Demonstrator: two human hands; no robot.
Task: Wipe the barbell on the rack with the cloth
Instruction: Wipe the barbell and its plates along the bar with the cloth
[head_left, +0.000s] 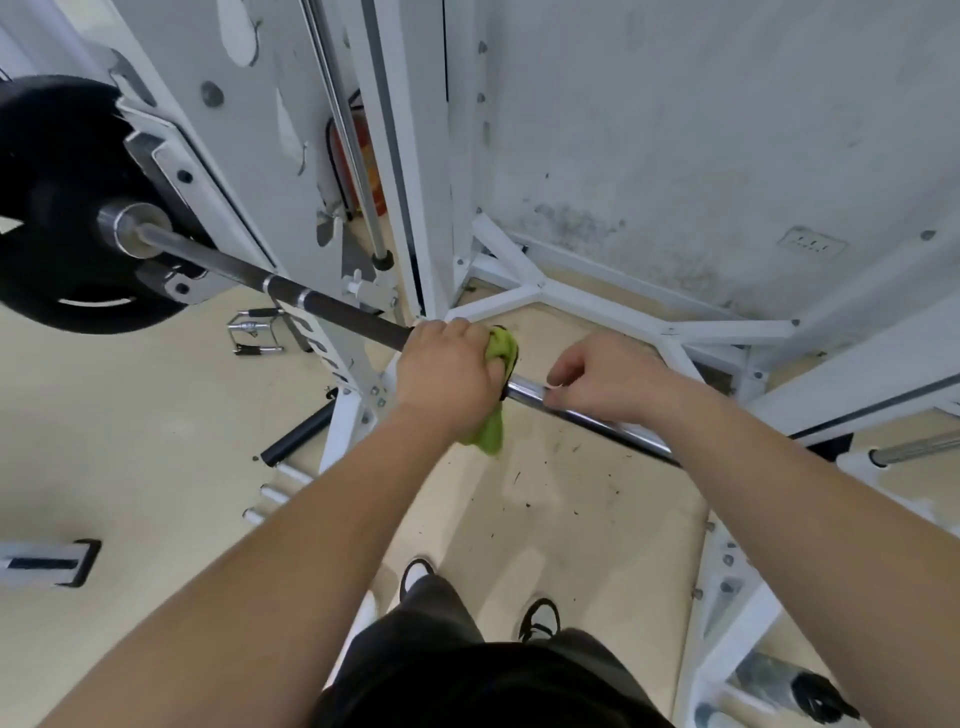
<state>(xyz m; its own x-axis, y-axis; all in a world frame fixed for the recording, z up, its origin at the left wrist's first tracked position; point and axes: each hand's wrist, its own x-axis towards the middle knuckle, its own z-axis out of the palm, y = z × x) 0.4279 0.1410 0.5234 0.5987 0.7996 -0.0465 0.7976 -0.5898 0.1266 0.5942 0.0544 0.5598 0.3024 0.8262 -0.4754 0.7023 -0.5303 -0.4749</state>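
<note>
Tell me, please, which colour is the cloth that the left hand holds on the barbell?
The cloth is bright lime green, seen best in the head view.

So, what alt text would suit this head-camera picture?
Seen from above, a person's left hand wraps a green cloth around a barbell resting on a white rack, while the right hand holds the bar beside it. A black weight plate sits at the bar's left end.

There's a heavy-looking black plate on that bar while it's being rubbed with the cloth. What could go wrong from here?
Hard rubbing by the left hand might roll or nudge the barbell on the rack, and the plate makes that risky. The cloth could also bump the right hand, which grips the barbell right beside it.
</note>
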